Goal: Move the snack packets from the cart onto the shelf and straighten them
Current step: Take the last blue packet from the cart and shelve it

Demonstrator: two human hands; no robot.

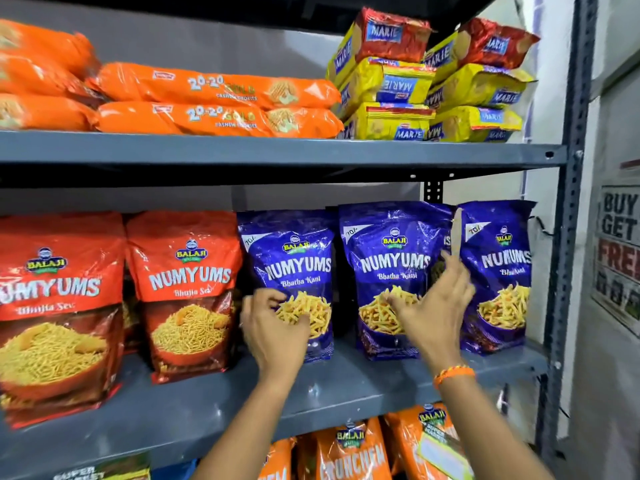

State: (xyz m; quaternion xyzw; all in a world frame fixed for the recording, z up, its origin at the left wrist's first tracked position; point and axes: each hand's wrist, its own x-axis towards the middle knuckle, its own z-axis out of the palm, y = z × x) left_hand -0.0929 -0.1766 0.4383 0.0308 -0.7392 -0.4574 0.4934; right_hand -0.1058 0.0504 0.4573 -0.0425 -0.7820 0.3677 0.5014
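Note:
Three blue Numyums packets stand upright on the grey middle shelf (221, 407). My left hand (273, 327) has its fingers curled against the lower front of the left blue packet (294, 251). My right hand (433, 306) is spread open with fingers apart, in front of the gap between the middle blue packet (388, 251) and the right blue packet (502, 251). Whether it touches either packet I cannot tell. An orange band sits on my right wrist. The cart is not in view.
Two red Numyums packets (187, 282) stand left of the blue ones. Orange cookie packs (214, 88) and yellow Marie packs (398, 84) fill the upper shelf. Orange packets (349, 455) sit below. The rack's upright post (568, 216) and a wall poster (620, 244) are at right.

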